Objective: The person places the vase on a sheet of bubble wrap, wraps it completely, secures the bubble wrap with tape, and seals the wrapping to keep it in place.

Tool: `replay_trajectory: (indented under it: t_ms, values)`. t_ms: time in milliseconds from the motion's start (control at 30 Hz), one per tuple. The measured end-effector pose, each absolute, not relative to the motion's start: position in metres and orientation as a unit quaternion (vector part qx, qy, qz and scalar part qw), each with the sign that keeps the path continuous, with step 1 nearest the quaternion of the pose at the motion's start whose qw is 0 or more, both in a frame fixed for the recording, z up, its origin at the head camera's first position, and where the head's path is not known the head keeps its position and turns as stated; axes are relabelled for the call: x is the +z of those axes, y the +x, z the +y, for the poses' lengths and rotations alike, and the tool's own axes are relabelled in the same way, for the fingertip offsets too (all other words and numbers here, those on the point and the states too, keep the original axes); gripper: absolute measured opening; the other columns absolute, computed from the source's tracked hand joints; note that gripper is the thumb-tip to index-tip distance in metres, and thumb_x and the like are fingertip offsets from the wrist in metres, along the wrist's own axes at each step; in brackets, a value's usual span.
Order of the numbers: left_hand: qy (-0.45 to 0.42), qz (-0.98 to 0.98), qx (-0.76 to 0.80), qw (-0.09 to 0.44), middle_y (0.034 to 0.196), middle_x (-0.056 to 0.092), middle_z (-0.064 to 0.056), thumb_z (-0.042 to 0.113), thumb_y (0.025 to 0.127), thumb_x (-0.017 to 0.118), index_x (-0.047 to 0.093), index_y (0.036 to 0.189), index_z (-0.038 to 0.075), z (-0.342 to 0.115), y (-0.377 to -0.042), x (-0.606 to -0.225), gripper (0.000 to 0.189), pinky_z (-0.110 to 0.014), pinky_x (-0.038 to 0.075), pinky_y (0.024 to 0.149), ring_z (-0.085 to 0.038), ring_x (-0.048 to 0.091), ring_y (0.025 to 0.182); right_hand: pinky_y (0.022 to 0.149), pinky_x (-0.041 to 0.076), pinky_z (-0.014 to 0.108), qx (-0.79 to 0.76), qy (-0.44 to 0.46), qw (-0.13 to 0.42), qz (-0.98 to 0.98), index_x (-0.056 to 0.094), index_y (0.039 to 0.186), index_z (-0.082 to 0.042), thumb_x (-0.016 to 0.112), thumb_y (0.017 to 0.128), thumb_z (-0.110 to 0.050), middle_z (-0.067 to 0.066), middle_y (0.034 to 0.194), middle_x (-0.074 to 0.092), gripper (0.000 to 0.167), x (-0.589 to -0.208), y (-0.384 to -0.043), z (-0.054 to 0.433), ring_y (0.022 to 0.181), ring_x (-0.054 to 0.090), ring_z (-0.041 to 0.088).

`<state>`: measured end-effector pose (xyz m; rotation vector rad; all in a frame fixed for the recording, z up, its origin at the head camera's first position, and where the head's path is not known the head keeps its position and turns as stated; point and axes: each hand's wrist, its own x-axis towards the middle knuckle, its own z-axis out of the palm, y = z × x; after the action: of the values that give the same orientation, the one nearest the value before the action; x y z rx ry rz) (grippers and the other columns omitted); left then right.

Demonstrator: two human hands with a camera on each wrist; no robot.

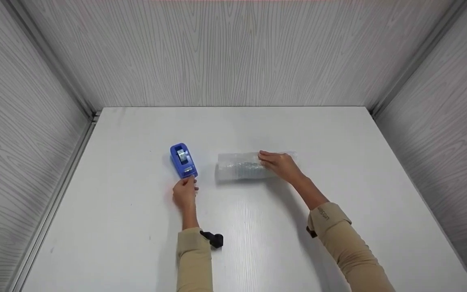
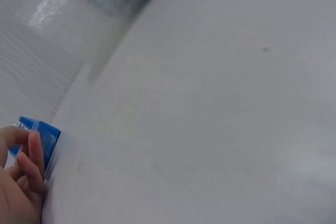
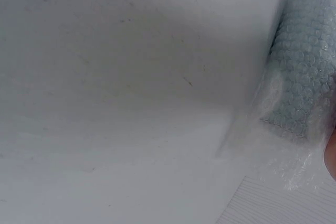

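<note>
A blue tape dispenser [image 1: 185, 167] stands on the table, its roll of clear tape [image 1: 182, 155] set in the middle. At its near end my left hand [image 1: 185, 194] pinches the end of the tape by the cutting edge; the tape end itself is mostly hidden by the fingers. To the right lies a bubble-wrapped roll [image 1: 237, 167], a greyish-green thing showing through the clear wrap. My right hand [image 1: 280, 164] rests on top of this roll with fingers fairly straight. In the right wrist view only a bit of that hand [image 3: 331, 156] shows beside the bubble wrap [image 3: 302, 66].
The white table [image 1: 136, 243] is closed in by a wood-grain back panel [image 1: 233, 52] and side panels. Loose, flattened wrap [image 3: 273, 166] extends past the end of the roll. A black wrist camera mount [image 1: 214, 239] sticks out from the left sleeve.
</note>
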<state>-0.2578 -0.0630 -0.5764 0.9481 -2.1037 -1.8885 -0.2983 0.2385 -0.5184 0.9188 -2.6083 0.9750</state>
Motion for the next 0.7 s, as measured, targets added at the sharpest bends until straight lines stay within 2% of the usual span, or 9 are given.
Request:
replay_trajectory:
  t_ms: [267,367,533,567,700]
  values:
    - [0.285,-0.670,-0.682,0.069,0.090,0.065,-0.009,0.031,0.090,0.057,0.065,0.100,0.004,-0.063,-0.252,-0.571,0.029,-0.023,0.038,0.051,-0.017,0.056,0.068,0.088,0.043,0.031,0.339,0.306,0.093,-0.885,0.062,0.117,-0.004,0.061,0.088,-0.015,0.013,0.122,0.055,0.032,-0.518,-0.297,0.240,0.109,0.054,0.024]
    - [0.278,-0.657,-0.698,0.065,0.093,0.065,-0.007,0.033,0.091,0.055,0.063,0.102,0.007,-0.059,-0.251,-0.570,0.029,-0.025,0.037,0.048,-0.019,0.056,0.070,0.088,0.044,0.030,0.344,0.306,0.087,-0.883,0.062,0.117,-0.003,0.061,0.087,-0.014,0.014,0.123,0.055,0.032,-0.518,-0.297,0.240,0.110,0.054,0.024]
    - [0.258,-0.637,-0.720,0.096,0.094,0.065,-0.005,0.029,0.092,0.055,0.061,0.101,0.007,-0.050,-0.253,-0.560,0.025,-0.025,0.037,0.042,-0.018,0.058,0.069,0.087,0.045,0.032,0.356,0.322,0.100,-0.871,0.062,0.116,0.000,0.061,0.087,-0.014,0.017,0.121,0.055,0.031,-0.517,-0.298,0.240,0.109,0.054,0.026]
    - [0.252,-0.634,-0.724,0.105,0.093,0.066,-0.005,0.028,0.091,0.056,0.061,0.100,0.006,-0.048,-0.253,-0.557,0.024,-0.029,0.038,0.041,-0.017,0.059,0.067,0.086,0.045,0.033,0.359,0.326,0.104,-0.868,0.063,0.115,0.000,0.061,0.087,-0.014,0.017,0.120,0.056,0.031,-0.517,-0.298,0.240,0.108,0.055,0.026]
    - [0.200,-0.621,-0.747,0.129,0.088,0.066,-0.008,0.023,0.089,0.060,0.062,0.097,0.002,-0.037,-0.251,-0.533,0.023,-0.024,0.036,0.041,-0.014,0.056,0.057,0.086,0.045,0.032,0.362,0.341,0.121,-0.859,0.063,0.115,-0.002,0.061,0.088,-0.017,0.015,0.119,0.057,0.031,-0.517,-0.297,0.240,0.107,0.056,0.024]
